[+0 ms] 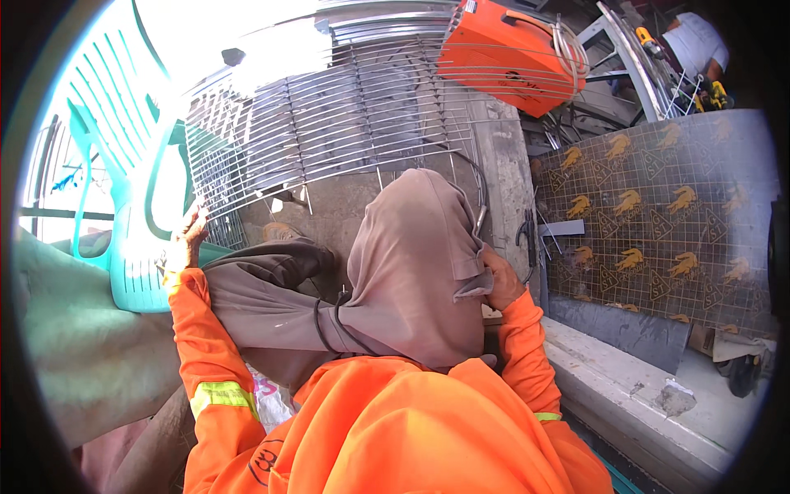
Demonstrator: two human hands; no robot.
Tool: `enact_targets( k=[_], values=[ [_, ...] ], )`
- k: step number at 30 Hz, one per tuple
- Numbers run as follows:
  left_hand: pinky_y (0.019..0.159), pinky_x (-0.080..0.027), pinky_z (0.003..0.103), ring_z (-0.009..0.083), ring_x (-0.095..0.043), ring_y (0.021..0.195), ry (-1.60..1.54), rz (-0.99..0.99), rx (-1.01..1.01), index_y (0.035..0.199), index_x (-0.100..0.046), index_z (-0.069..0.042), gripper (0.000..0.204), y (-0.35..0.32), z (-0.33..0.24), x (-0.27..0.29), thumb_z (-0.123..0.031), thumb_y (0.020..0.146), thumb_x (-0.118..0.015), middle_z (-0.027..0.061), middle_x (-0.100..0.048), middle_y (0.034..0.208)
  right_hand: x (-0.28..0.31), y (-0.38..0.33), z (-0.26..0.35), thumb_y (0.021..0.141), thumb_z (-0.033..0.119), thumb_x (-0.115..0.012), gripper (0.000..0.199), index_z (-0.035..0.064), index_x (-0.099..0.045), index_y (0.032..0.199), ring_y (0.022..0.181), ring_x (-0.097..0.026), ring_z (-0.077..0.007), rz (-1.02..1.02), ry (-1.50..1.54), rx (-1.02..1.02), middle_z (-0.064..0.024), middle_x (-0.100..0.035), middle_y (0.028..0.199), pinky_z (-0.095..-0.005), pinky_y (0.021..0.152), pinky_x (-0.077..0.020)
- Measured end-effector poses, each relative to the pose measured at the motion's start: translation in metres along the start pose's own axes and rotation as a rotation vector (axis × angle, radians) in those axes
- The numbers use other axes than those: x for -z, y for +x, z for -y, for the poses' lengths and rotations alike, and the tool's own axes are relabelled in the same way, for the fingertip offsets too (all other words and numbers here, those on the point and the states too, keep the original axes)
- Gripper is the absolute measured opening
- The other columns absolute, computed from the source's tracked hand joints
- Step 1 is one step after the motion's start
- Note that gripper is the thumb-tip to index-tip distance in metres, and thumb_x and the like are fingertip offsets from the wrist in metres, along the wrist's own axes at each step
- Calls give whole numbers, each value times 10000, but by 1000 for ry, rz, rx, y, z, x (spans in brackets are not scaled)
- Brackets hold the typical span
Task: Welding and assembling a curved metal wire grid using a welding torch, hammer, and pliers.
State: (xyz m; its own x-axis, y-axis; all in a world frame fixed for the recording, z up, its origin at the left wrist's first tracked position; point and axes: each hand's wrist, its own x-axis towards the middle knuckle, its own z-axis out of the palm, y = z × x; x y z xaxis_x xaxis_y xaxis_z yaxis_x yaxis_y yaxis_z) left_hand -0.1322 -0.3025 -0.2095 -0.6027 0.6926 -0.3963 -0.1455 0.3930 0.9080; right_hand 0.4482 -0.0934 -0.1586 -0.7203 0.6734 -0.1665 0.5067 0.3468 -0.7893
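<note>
A panel of thin metal rods, a wire grille (329,136), stands in front of my knees and leans away from me. My left hand (191,235) is closed on its near left corner, with the fingers up at the rod ends. My right hand (502,280) rests against the outer side of my bent right leg, at the trouser cloth (415,255). Its fingertips are hidden behind the cloth, so I cannot tell what they touch. Black cord (333,325) loops across my lap.
A green plastic chair (136,206) stands at my left. An orange machine (510,62) with a coiled cable sits at the far right. A patterned board (650,222) lies right of a concrete ledge (506,165). Another person (695,45) is at the far right, near yellow power tools (720,95).
</note>
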Motion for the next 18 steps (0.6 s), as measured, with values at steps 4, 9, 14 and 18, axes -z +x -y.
enact_targets(
  k=[4,9,14,18],
  values=[
    [1005,-365,369,163,-512,1197,-18,-80,15,1382,-536,-107,523,-17,-7,7,-196,886,-676,32,-591,1313,7,24,-20,810,32,-655,465,-19,-560,1262,971,-610,-295,-66,66,72,-164,-601,1126,-315,857,-476],
    [991,-376,354,163,-515,1199,-34,-74,69,1371,-545,-94,532,-16,-5,1,-189,871,-699,30,-603,1298,38,65,-3,868,65,-566,465,-22,-521,1323,856,-563,-175,1,115,45,-99,-553,1026,-259,793,-457],
    [847,-428,254,96,-566,944,-18,-158,131,1341,-568,-69,526,-16,32,20,-172,849,-724,0,-660,1123,46,112,-8,897,70,-541,448,-16,-516,1336,941,-576,-166,128,104,86,-99,-570,1069,-259,866,-453],
    [791,-422,236,71,-562,910,11,17,193,1314,-586,-76,493,-19,53,63,-144,846,-725,-26,-655,1061,38,139,-33,910,109,-537,429,-6,-534,1324,1111,-575,-216,249,131,81,-137,-596,1190,-288,982,-419]
  ],
)
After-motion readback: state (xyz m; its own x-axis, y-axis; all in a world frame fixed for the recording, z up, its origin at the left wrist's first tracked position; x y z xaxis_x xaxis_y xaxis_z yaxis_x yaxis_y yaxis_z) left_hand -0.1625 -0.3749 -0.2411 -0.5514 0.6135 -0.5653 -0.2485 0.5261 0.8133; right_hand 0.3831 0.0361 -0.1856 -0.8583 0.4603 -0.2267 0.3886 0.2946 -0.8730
